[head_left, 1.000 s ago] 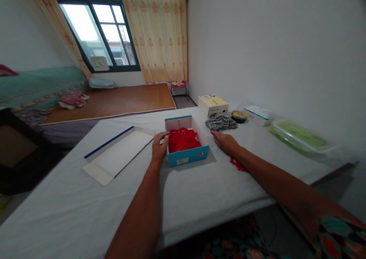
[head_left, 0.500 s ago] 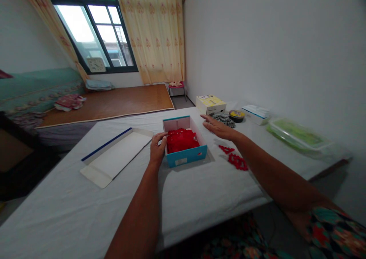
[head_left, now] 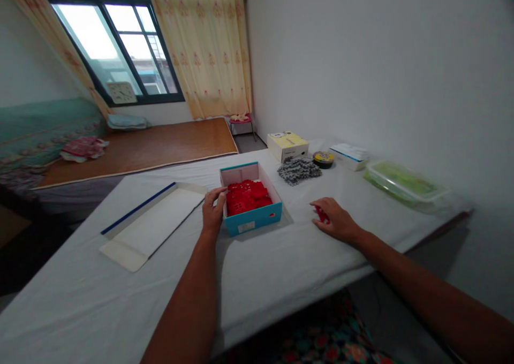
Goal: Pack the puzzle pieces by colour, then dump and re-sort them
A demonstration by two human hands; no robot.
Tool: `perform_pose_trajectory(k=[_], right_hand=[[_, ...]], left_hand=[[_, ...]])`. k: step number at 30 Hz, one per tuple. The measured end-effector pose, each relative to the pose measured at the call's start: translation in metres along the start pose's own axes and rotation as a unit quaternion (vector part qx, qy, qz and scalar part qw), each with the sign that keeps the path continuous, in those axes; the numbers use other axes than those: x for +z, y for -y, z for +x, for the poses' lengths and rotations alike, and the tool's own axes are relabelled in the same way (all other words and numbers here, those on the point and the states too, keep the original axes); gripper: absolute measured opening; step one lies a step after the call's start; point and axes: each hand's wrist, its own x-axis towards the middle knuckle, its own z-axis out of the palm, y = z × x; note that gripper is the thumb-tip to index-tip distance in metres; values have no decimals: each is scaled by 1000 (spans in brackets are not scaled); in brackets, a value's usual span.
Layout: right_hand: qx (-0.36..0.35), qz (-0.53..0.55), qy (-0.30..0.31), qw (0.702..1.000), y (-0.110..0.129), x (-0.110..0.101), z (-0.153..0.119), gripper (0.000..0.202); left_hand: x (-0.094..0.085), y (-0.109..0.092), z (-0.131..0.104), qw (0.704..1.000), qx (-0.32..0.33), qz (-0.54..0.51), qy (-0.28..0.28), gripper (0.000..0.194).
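A blue box [head_left: 257,220] stands open on the white-covered table, with red lace-like pieces [head_left: 246,197] inside. My left hand [head_left: 212,209] grips the box's left wall, thumb and fingers at its rim. To the right of the box, my right hand [head_left: 335,218] is on the cloth, its fingers closed round a red piece [head_left: 322,214] that shows between thumb and fingers. Most of that piece is hidden by the hand. Behind the right hand lies a pile of grey pieces [head_left: 299,170].
A white lid with a blue edge [head_left: 156,225] lies left of the box. Along the back right are a yellow box [head_left: 287,145], a round black and yellow tin [head_left: 323,159], a white box [head_left: 349,155] and a clear-lidded green container [head_left: 405,182]. The table's front edge [head_left: 297,310] is near me.
My right hand has come down and back from above the grey pile to the red pieces on the cloth, and has closed on red. My left hand stays at the box. The view has shifted slightly.
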Motion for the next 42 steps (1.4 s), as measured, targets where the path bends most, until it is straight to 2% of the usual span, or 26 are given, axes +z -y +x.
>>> perform_pose_trajectory(k=[3, 7, 11, 16, 20, 23, 25, 27, 31, 34, 36, 38, 40, 42], right_hand=[[3, -5, -16, 1000, 3, -1, 1, 40], [-14, -31, 12, 999, 5, -3, 2, 19], [-3, -56, 20, 998, 8, -5, 5, 10], [26, -87, 11, 996, 10, -6, 6, 14], [52, -56, 35, 996, 7, -5, 3, 14], [81, -12, 18, 996, 7, -6, 7, 18], [100, 31, -14, 994, 11, -9, 19, 26], [115, 78, -71, 988, 21, -15, 40, 34], [126, 168, -194, 958, 58, -23, 109, 43], [126, 213, -240, 939, 90, -16, 164, 47], [117, 241, -221, 938, 106, -4, 191, 47], [94, 268, -172, 943, 114, 7, 204, 53], [69, 274, -132, 950, 119, 17, 202, 56], [43, 255, -107, 960, 124, 23, 187, 51]], left_hand=[[0, -2, -1, 1000, -2, 3, 1, 29], [0, -5, -1, 1000, -2, 1, 0, 27], [-1, -5, -1, 1000, -6, 3, 2, 27], [0, -3, -1, 1000, -8, -6, -6, 26], [2, -3, 0, 1000, -8, -9, -12, 25], [3, -2, -1, 1000, -9, -15, -12, 24], [3, -2, -1, 1000, -10, -16, -12, 25], [4, -1, -1, 1000, -10, -15, -13, 25], [3, -1, -1, 1000, -2, -16, -12, 26], [1, -1, -1, 1000, -1, -14, -10, 25], [1, -2, -1, 1000, -6, -12, -7, 24], [1, -2, -1, 1000, -19, -14, -8, 25], [2, 0, -2, 999, -41, -24, -15, 29], [3, 2, -2, 997, -59, -34, -21, 33]])
